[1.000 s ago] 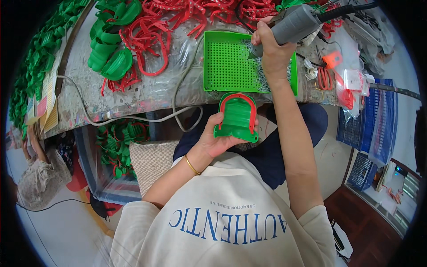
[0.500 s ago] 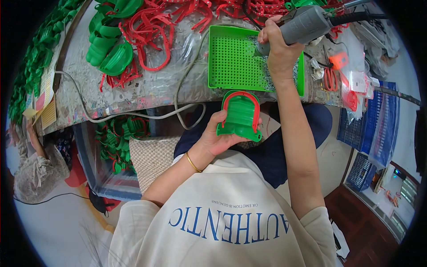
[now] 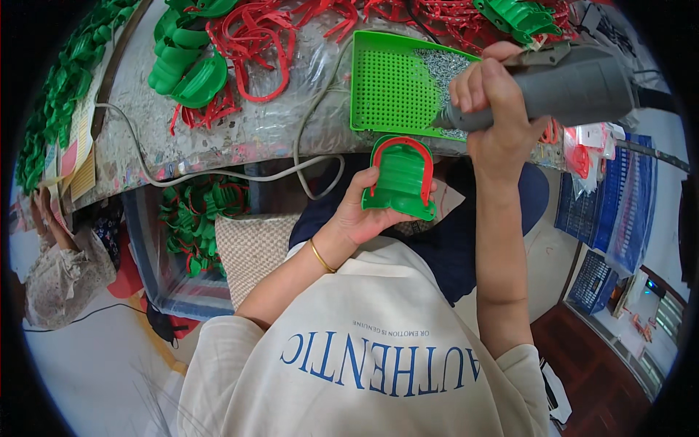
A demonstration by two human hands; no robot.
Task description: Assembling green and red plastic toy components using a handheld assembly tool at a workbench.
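Note:
My left hand (image 3: 357, 207) grips a curved green plastic piece (image 3: 402, 178) by its lower left side, thumb on top. Along the piece's inner rim lies a U-shaped red plastic strip (image 3: 427, 171). My right hand (image 3: 501, 120) is wrapped round a grey electric screwdriver (image 3: 575, 84), whose tip points left, above the near edge of a bright green perforated tray (image 3: 389, 80). Small silvery screws (image 3: 437, 64) are heaped along the tray's right side. The tool's tip is apart from the green piece.
Red strips (image 3: 255, 44) and green pieces (image 3: 196, 79) lie piled on the worktable (image 3: 247, 138). A grey cable (image 3: 297, 138) loops over its near edge. Below stands a bin (image 3: 153, 262) of green-and-red pieces. Another person's arm (image 3: 58, 226) is at the far left.
My right hand has brought the screwdriver down and nearer, from above the tray's right side toward its near edge. The view has shifted slightly; my left hand still holds the green piece.

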